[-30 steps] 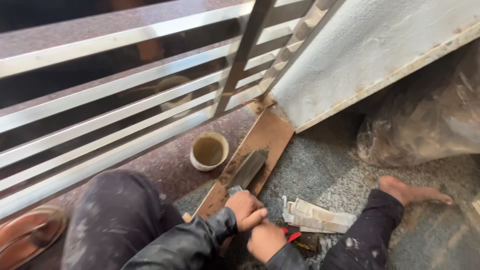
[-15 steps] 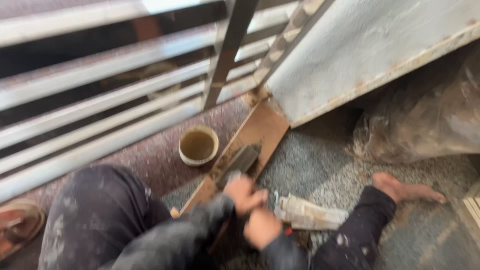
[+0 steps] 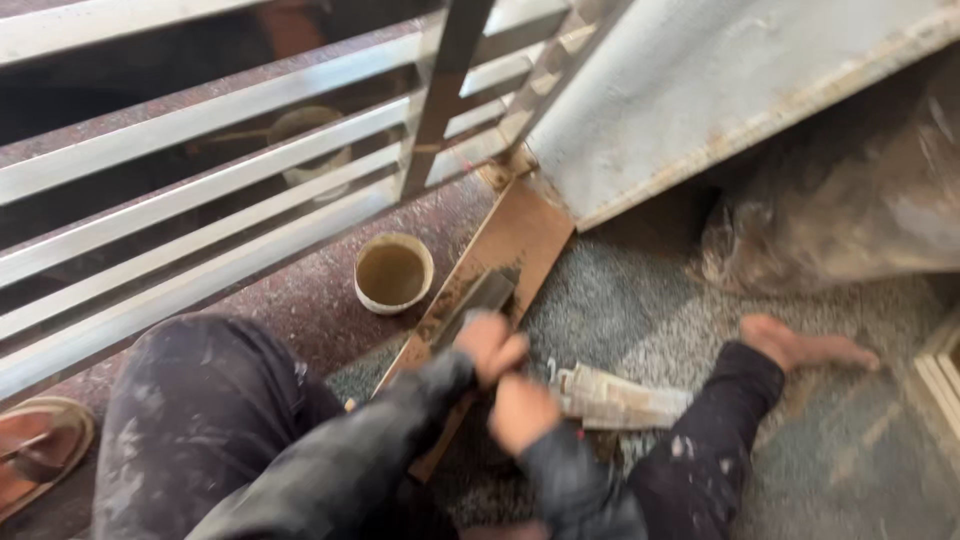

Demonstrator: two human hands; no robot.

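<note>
I sit on the floor with a brown board [image 3: 520,235] slanting up to a railing post. A flat grey scraper blade [image 3: 480,298] lies on the board. My left hand [image 3: 490,345] is shut on the scraper's handle just below the blade. My right hand [image 3: 520,412] is a closed fist right under the left one, touching it. Motion blur hides what this fist grips. A small red bit [image 3: 575,432] shows beside its wrist.
A small round cup of brownish liquid [image 3: 393,273] stands left of the board. Folded paper [image 3: 620,400] lies to the right, near my bare foot [image 3: 800,348]. A metal railing [image 3: 200,200] runs along the left, a pale slab [image 3: 720,80] leans above, crumpled plastic [image 3: 850,220] lies right, a sandal [image 3: 40,450] lower left.
Both hands have slid a little up the board toward the blade, and they are now blurred. The view has shifted slightly.
</note>
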